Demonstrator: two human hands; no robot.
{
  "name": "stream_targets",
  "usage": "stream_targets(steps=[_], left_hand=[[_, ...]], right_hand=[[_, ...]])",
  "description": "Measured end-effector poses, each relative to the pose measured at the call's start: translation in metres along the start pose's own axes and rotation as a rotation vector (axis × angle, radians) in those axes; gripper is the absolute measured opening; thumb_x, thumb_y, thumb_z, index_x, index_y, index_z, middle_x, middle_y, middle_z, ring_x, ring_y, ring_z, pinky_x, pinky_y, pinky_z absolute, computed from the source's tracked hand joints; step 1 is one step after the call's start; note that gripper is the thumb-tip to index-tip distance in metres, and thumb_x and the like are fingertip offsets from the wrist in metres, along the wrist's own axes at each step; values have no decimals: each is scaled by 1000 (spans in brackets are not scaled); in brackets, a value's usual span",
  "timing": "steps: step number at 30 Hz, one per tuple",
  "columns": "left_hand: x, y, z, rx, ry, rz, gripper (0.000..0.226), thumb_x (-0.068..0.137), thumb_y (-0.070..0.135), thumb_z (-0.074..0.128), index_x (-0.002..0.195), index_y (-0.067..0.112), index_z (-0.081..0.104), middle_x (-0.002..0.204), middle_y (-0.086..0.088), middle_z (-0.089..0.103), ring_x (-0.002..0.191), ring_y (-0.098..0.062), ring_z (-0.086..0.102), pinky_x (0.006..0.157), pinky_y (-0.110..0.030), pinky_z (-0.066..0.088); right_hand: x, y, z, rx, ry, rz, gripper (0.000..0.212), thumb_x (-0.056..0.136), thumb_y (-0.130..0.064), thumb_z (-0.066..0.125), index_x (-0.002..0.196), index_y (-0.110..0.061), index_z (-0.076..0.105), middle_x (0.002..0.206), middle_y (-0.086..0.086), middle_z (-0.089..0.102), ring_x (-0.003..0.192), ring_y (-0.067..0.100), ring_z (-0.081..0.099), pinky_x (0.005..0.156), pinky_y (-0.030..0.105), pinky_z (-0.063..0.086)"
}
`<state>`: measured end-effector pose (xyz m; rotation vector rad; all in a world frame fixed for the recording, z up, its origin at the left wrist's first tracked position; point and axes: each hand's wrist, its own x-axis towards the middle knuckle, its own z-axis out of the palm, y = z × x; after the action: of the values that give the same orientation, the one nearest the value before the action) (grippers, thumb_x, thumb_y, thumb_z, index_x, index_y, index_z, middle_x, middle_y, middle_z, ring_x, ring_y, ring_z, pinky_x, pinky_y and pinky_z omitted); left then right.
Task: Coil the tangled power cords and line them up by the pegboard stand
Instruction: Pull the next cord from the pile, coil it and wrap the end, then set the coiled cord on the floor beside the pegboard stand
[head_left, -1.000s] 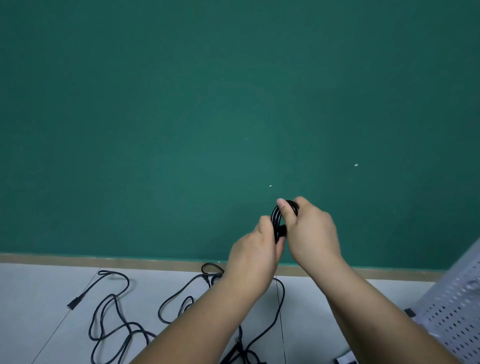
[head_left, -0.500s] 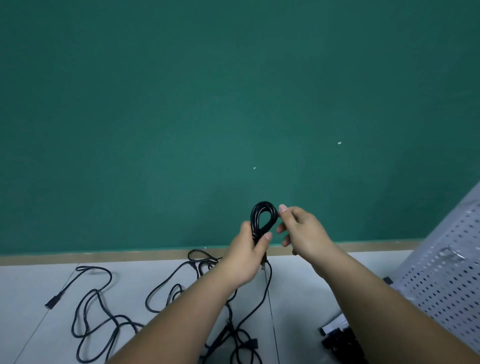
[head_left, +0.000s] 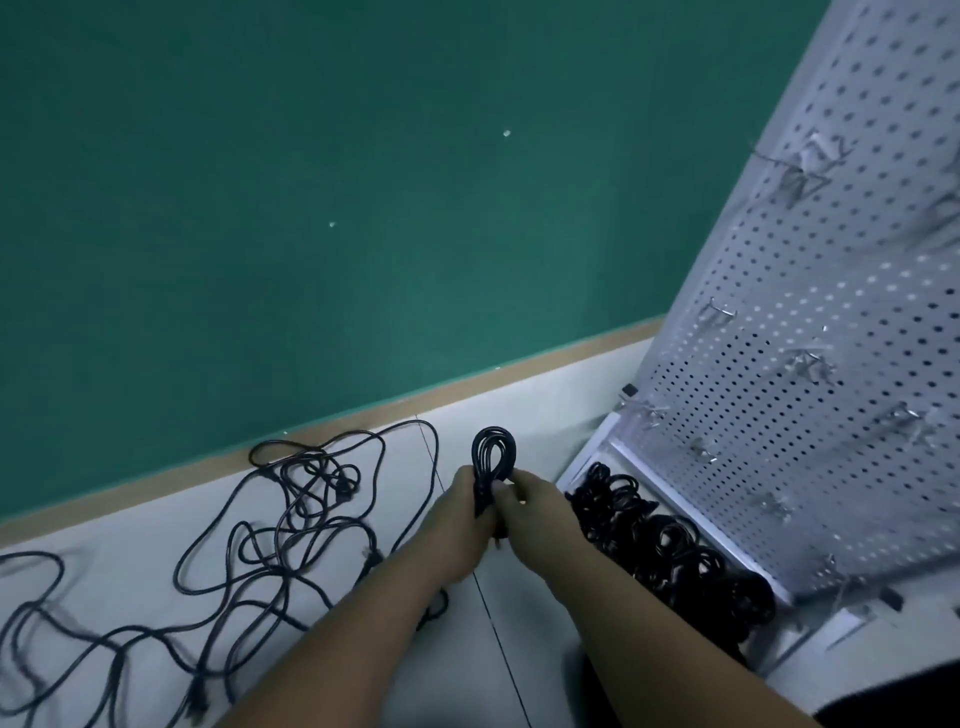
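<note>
Near the pegboard stand (head_left: 810, 312), left hand (head_left: 457, 514) and, seemingly, right hand (head_left: 535, 504) grip the coiled cord (head_left: 493, 451).

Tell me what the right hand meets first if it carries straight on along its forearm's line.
The coiled cord it pinches, with the left hand gripping it just behind. The right hand points up-left; beyond them probably the foot of the green wall, though depth is unclear.

A dark green wall (head_left: 311, 182) fills the far side, a tan skirting strip (head_left: 519, 371) along its foot; the pale grey floor (head_left: 550, 410) shows one thin dark seam (head_left: 497, 644).
</note>
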<state>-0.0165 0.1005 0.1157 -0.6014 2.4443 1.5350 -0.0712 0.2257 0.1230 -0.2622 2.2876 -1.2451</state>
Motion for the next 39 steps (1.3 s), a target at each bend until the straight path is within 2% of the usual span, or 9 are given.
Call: stream_targets(steps=[5, 8, 13, 16, 20, 28, 33, 36, 39], left_hand=[[0, -23, 60, -33, -285, -64, 31, 97, 19, 53, 127, 27, 52, 96, -5, 69, 77, -13, 63, 68, -28, 53], [0, -29, 79, -130, -371, -148, 30, 103, 20, 53, 131, 27, 62, 115, -4, 75, 104, -19, 73, 93, -34, 59], [5, -46, 102, -180, -264, -217, 29, 108, 10, 49, 123, 21, 72, 111, -9, 78, 102, -25, 74, 91, -39, 61], [11, -60, 109, -284, -175, -287, 26, 108, 10, 52, 117, 17, 75, 107, -11, 78, 102, -31, 76, 97, -53, 60], [23, -72, 115, -515, -50, -390, 22, 108, 12, 55, 120, 13, 74, 105, -9, 80, 101, -30, 76, 95, -50, 62], [61, -84, 126, -829, 20, -581, 31, 103, 29, 59, 119, 5, 72, 112, -26, 74, 91, -32, 64, 81, -42, 51], [80, -88, 129, -620, -106, -473, 22, 106, 36, 56, 124, 29, 67, 127, -2, 72, 115, -19, 67, 100, -37, 53], [83, -101, 129, -300, -161, -351, 39, 110, 39, 50, 147, 29, 55, 143, 13, 54, 133, -13, 52, 108, -28, 40], [78, -122, 128, -155, -104, -349, 49, 108, 40, 54, 154, 24, 50, 153, 6, 54, 136, -15, 53, 113, -30, 42]], right_hand=[[-17, 78, -3, 54, 80, 196, 27, 102, -13, 50, 102, -23, 75, 79, 5, 71, 75, 22, 66, 67, 36, 52], [-27, 111, -9, 128, 152, 285, 34, 101, -7, 52, 100, -25, 80, 76, 3, 75, 68, 20, 68, 58, 32, 55], [-36, 142, -3, 106, 248, 369, 19, 102, -24, 64, 102, -23, 83, 88, -7, 79, 84, 14, 73, 79, 29, 60], [-32, 144, 3, 53, 212, 328, 24, 104, -34, 62, 95, -21, 81, 85, -6, 78, 85, 16, 71, 76, 28, 56], [-22, 138, 9, -131, 122, 209, 17, 99, -43, 66, 105, -29, 74, 91, -11, 76, 89, 13, 68, 77, 29, 52], [29, 157, 17, -488, 46, 109, 35, 96, -29, 68, 130, -29, 60, 120, -2, 62, 109, 23, 65, 82, 33, 49], [65, 174, 12, -699, 6, 48, 55, 98, -16, 62, 151, -20, 46, 139, 5, 56, 123, 27, 60, 98, 37, 51], [76, 180, 9, -952, 9, -5, 43, 97, -8, 56, 138, -18, 49, 132, 5, 58, 121, 27, 56, 95, 38, 49], [82, 194, 4, -1090, 79, -21, 27, 90, -22, 71, 116, -22, 64, 121, 5, 58, 110, 30, 54, 85, 42, 48]])
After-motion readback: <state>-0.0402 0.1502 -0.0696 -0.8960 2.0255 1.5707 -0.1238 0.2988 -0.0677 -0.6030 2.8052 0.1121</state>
